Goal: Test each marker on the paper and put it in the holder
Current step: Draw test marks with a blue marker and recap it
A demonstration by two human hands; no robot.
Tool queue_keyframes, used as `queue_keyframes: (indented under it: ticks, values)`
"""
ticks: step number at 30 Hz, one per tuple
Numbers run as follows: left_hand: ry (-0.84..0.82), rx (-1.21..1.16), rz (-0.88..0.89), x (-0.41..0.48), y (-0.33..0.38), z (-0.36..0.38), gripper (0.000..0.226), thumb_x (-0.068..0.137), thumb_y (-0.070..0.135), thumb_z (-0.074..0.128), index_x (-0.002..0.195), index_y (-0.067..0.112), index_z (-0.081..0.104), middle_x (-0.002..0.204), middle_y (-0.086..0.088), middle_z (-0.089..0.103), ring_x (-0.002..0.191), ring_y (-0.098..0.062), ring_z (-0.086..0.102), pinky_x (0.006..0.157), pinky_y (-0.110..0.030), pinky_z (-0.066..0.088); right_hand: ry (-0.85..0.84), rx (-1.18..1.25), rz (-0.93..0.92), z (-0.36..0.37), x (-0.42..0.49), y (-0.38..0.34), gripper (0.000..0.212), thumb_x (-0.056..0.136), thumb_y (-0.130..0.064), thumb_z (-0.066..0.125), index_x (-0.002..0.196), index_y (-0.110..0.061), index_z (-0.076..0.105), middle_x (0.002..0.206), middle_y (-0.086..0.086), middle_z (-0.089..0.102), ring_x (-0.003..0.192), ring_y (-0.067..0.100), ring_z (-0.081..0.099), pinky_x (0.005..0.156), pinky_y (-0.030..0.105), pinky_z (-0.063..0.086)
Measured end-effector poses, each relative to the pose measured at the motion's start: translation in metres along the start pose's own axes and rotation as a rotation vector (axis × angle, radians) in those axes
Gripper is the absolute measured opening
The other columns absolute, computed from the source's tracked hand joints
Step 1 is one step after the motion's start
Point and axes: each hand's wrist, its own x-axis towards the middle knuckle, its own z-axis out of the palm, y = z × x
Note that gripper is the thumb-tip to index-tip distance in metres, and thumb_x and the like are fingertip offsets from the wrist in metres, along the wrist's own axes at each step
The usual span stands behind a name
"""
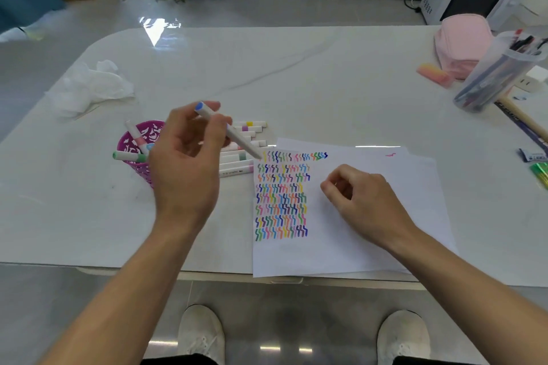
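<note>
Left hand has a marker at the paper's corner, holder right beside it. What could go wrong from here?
1. The marker tip sits at the top-left corner of the paper, next to the loose markers; a stroke could run onto the table.
2. The purple holder stands close beside the left hand, with a green-ended marker sticking out sideways; a careless move might tip it or knock that marker out.

Single wide-angle view from the head, facing forward and down, close above the left hand [186, 163] and right hand [361, 195] at the near edge of the tabletop [296, 83], reaching out to the far floor [267, 6] and down to shoes [201, 332]
</note>
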Motion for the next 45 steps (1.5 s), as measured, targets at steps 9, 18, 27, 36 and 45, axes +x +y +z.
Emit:
queue_keyframes:
  ticks: [9,18,27,36,45]
  values:
    - [0.396,0.243,0.208,0.024,0.005,-0.059,0.02,0.097,0.043,0.062,0.112,0.03,0.064,0.099,0.018,0.069,0.095,-0.007,0.069,0.079,-0.022,0.056,-0.04,-0.142,-0.125,0.009,0.001,-0.012,0.008,0.099,-0.027,0.064,0.092,-0.025,0.065,0.083,-0.01,0.066,0.071,0.009,0.06,0.064,0.025,0.048]
    - [0.282,0.511,0.095,0.024,-0.023,-0.084,0.02,0.096,0.028,0.063,0.115,0.03,0.061,0.094,0.018,0.069,0.089,-0.004,0.071,0.084,-0.032,0.06,0.017,-0.101,-0.165,0.012,0.002,-0.019,0.009,0.098,-0.025,0.067,0.093,-0.018,0.069,0.079,-0.011,0.062,0.064,0.002,0.058,0.058,0.013,0.037]
    - [0.158,0.757,0.175,0.019,-0.024,-0.076,0.039,0.097,0.024,0.061,0.136,0.021,0.057,0.136,-0.001,0.059,0.12,-0.008,0.053,0.086,0.007,0.032,0.0,-0.119,-0.145,0.012,0.005,-0.017,0.008,0.098,-0.026,0.067,0.095,-0.019,0.068,0.077,-0.014,0.06,0.064,0.002,0.057,0.058,0.013,0.036]
    - [-0.199,0.8,0.615,0.001,-0.032,-0.033,0.029,0.09,-0.001,0.06,0.117,0.007,0.069,0.119,-0.008,0.068,0.112,-0.025,0.061,0.096,-0.038,0.049,-0.085,-0.258,-0.061,0.004,0.007,-0.006,0.008,0.096,-0.022,0.063,0.09,-0.026,0.06,0.071,-0.015,0.052,0.064,0.003,0.051,0.055,0.018,0.032]
    - [-0.447,1.015,0.262,-0.005,-0.059,-0.006,0.027,0.092,0.012,0.064,0.118,0.018,0.07,0.114,0.001,0.069,0.107,-0.025,0.062,0.076,-0.04,0.054,-0.083,-0.273,-0.037,-0.004,0.009,0.004,0.005,0.095,-0.023,0.061,0.091,-0.025,0.06,0.083,-0.009,0.057,0.073,0.013,0.055,0.067,0.027,0.041]
